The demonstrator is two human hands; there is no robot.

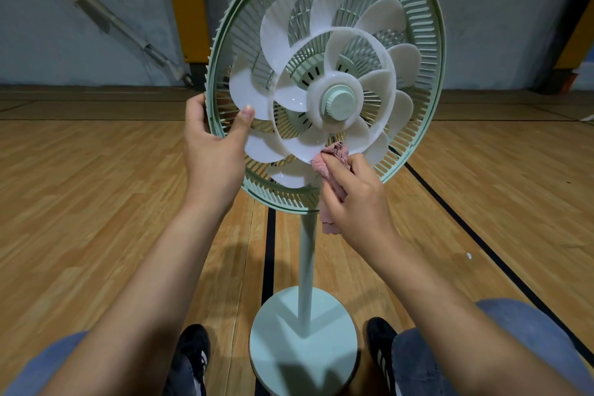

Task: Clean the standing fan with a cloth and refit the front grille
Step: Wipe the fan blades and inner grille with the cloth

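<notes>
Knees in jeans (475, 354) w/ fan base (303, 341) btwn my shoes, L hand (212, 145) gripping rear grille rim (213, 80), R hand (356, 196) clutching pink cloth (334, 154), pressing it vs lower white blades (308, 145), front grille off.

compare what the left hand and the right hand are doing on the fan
The left hand grips the green rear grille at its left rim, thumb inside; the right hand presses a pink cloth against the white blades low down. The left hand is bare and sits higher; the right is closed around the cloth, below the hub. Both touch the fan head, with no front grille on it.
</notes>
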